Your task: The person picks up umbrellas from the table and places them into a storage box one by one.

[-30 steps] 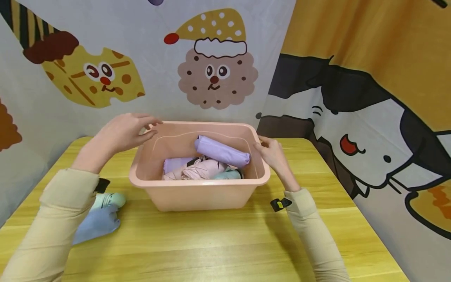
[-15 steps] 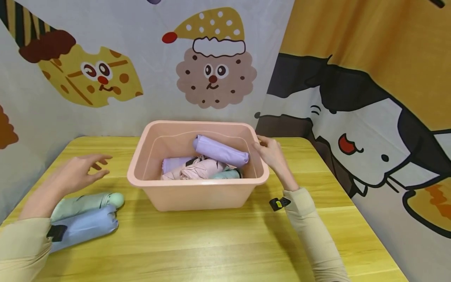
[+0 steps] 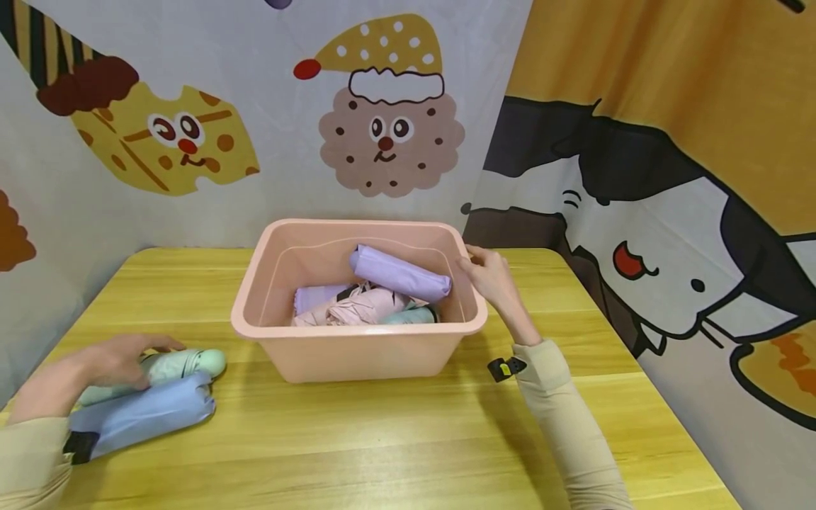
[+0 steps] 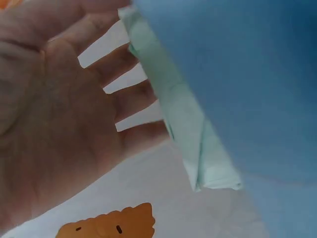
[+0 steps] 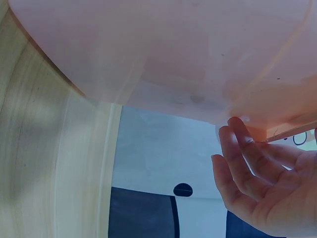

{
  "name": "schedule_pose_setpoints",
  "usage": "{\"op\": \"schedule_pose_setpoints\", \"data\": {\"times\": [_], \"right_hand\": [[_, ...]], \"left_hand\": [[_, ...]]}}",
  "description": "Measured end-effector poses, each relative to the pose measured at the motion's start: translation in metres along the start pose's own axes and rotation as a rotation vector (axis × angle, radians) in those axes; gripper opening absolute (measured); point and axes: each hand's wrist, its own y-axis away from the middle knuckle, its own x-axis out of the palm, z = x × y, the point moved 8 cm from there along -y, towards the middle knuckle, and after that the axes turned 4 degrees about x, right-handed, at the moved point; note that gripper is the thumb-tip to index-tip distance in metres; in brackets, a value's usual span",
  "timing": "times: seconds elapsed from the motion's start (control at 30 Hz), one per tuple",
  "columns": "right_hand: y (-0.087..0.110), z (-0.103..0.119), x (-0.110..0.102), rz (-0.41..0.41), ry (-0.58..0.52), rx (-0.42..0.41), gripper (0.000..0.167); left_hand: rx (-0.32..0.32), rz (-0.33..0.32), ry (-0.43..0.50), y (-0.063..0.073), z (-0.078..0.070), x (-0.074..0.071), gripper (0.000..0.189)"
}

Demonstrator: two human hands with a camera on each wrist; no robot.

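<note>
Wood-grain table (image 3: 395, 439): pink bin (image 3: 363, 358); at left, mint roll (image 3: 178, 364) beside blue roll (image 3: 149, 413).

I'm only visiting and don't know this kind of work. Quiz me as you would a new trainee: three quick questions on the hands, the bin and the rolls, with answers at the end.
1. True or false: the right hand touches the rim of the pink bin.
2. Which roll does the left hand reach over with its fingers?
3. Fill in the blank: the blue roll lies outside the bin, on the ____.

Key:
1. True.
2. The mint-green roll.
3. Table.
</note>
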Motion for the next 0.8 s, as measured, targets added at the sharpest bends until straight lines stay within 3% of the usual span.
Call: {"op": "schedule_pose_setpoints", "data": {"times": [0.2,0.8], "right_hand": [[-0.0007,0.0002,-0.0006,-0.006,0.001,0.002,0.049],[-0.001,0.0003,-0.0012,-0.023,0.024,-0.006,0.049]], "left_hand": [[0.038,-0.054,-0.028,-0.0007,0.0039,0.0046,0.067],[0.058,-0.171,-0.098,0.0013,0.0051,0.0016,0.061]]}}
